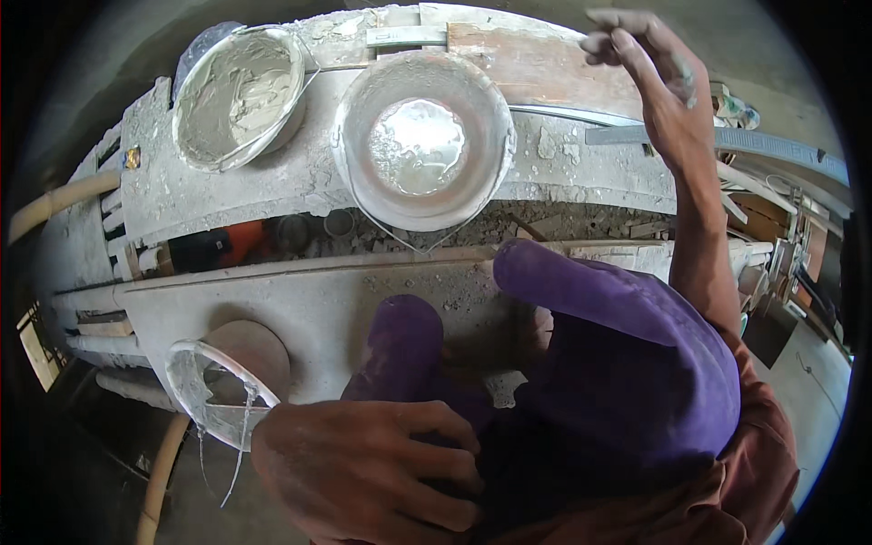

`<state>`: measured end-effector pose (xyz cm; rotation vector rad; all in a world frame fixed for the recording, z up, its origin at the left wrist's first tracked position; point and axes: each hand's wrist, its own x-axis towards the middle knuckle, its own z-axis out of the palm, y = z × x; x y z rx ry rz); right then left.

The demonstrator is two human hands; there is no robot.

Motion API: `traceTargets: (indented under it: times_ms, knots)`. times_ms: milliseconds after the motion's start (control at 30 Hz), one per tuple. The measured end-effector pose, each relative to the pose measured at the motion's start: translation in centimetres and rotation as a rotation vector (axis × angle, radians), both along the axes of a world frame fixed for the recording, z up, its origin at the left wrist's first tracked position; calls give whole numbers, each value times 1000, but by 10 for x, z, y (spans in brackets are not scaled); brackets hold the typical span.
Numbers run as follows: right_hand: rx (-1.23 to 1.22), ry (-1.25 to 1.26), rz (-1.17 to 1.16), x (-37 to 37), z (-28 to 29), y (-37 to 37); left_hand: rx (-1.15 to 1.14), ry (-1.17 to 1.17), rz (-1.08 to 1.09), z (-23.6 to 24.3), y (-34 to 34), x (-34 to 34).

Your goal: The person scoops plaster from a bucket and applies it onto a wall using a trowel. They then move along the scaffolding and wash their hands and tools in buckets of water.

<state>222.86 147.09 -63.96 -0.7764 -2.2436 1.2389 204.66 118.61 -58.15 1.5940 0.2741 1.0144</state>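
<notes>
My left hand (pixel 368 468) rests over my purple-clad lap (pixel 618 381), back upward, fingers loosely bent and apart; I see nothing in it. My right hand (pixel 654 73) is raised at the upper right, fingers apart and slightly curled, grey paste on them, above a grey metal straightedge (pixel 745 145). A bucket of grey paste (pixel 245 100) stands on the crusted plank platform (pixel 154 200) at the upper left. A wider bucket (pixel 422 145) with pale, watery contents is at top centre. A third bucket (pixel 227 381), coated and with hanging strands, sits beside my left hand.
A lower board (pixel 200 286) runs under my legs. Rubble and an orange item (pixel 241 238) show in the gap between the levels. Bamboo poles (pixel 64 195) jut out at left. Stacked boards and clutter (pixel 772 227) lie at right.
</notes>
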Motion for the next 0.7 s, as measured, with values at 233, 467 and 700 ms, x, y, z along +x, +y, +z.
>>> traceTargets:
  times_ms: [233, 467, 700]
  knots:
    - [143, -111, -201, 77, 2, 43, 75, 63, -187, 12, 41, 22]
    - [63, -89, -285, 112, -11, 34, 46, 94, -162, 39, 64, 55]
    - [-233, -115, 95, 113, -58, -57, 79, 167, -274, 52, 82, 90]
